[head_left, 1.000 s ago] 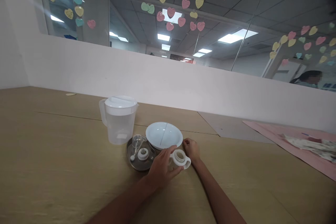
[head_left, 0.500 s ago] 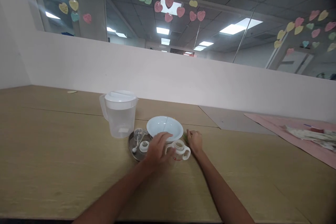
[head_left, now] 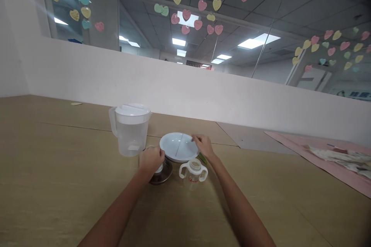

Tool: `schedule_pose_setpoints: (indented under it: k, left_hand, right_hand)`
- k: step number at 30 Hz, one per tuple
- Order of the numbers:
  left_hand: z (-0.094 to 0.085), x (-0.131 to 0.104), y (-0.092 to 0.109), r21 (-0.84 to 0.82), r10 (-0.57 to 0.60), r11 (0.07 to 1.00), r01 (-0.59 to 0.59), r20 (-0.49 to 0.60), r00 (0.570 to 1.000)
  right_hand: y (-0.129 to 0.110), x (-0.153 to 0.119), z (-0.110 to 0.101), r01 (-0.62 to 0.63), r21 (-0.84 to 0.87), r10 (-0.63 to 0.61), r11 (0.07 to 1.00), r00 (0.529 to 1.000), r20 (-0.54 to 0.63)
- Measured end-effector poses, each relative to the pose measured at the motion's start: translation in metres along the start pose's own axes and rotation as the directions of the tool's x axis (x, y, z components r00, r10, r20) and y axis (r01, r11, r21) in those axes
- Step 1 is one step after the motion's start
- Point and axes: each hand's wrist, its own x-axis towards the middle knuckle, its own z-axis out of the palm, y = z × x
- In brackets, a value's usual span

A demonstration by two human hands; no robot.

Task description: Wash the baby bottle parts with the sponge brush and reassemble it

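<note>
My left hand (head_left: 151, 160) is closed above the round metal tray (head_left: 162, 175), over the spot of the small clear cup, which it hides. What its fingers hold cannot be made out. Part of a white ring-shaped cap (head_left: 159, 169) shows under this hand. At the right rim of the white bowl (head_left: 179, 147), my right hand (head_left: 204, 146) has its fingers pinched together; anything between them is too small to tell. A baby bottle (head_left: 193, 172) with two white handles stands upright and uncapped in front of the bowl.
A clear lidded pitcher (head_left: 131, 131) of water stands left of the bowl. Something green (head_left: 203, 158) lies beneath my right wrist. A pink sheet (head_left: 292, 148) with a whitish cloth (head_left: 339, 157) covers the table's right side. The white wall (head_left: 185, 92) bounds the back.
My left hand has moved left, from beside the bottle to over the tray, and closed. My right hand has shifted from the table to the bowl's right rim.
</note>
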Motion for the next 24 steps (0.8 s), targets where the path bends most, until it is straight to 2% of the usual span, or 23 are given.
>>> schedule_pose_setpoints:
  k: [1,2,4,6,7,9,12,15,21,24]
  left_hand:
    - [0.002,0.0,0.001,0.006,-0.003,1.0,0.003,0.021,1.0]
    - [0.005,-0.001,0.002,0.003,-0.004,1.0,0.004,0.036,0.999]
    - [0.007,-0.003,0.003,-0.006,0.0,1.0,0.0,0.058,0.998]
    - [0.009,-0.005,0.003,-0.005,0.013,1.0,-0.013,0.069,0.998]
    - [0.01,-0.005,0.003,-0.002,0.023,1.0,-0.023,0.068,0.997]
    - [0.011,-0.006,0.003,0.003,0.038,0.999,-0.039,0.064,0.997]
    - [0.014,-0.006,0.002,-0.003,0.058,0.998,-0.058,0.051,0.997]
    - [0.017,-0.006,0.002,-0.029,0.082,0.996,-0.081,0.038,0.996]
    - [0.025,-0.009,0.003,-0.067,0.087,0.994,-0.083,0.053,0.995]
    - [0.027,-0.008,0.002,-0.083,0.076,0.994,-0.07,0.076,0.994]
  right_hand:
    - [-0.007,0.007,0.003,-0.002,0.063,-0.006,0.998,0.991,0.132]
    - [-0.012,0.013,0.008,-0.031,0.117,-0.004,0.993,0.958,0.288]
    - [-0.019,0.023,0.018,-0.137,0.149,0.036,0.979,0.843,0.537]
    - [-0.021,0.027,0.028,-0.226,0.09,0.115,0.97,0.752,0.649]
    - [-0.02,0.027,0.032,-0.246,0.047,0.154,0.968,0.732,0.664]
    - [-0.016,0.027,0.038,-0.23,-0.021,0.184,0.973,0.72,0.669]
    - [-0.01,0.025,0.043,-0.137,-0.061,0.142,0.989,0.72,0.679]
    - [-0.01,0.024,0.045,-0.097,-0.086,0.129,0.992,0.719,0.683]
    - [-0.025,0.02,0.043,-0.235,0.014,0.17,0.972,0.74,0.65]
    - [-0.031,0.018,0.041,-0.236,0.003,0.176,0.972,0.732,0.658]
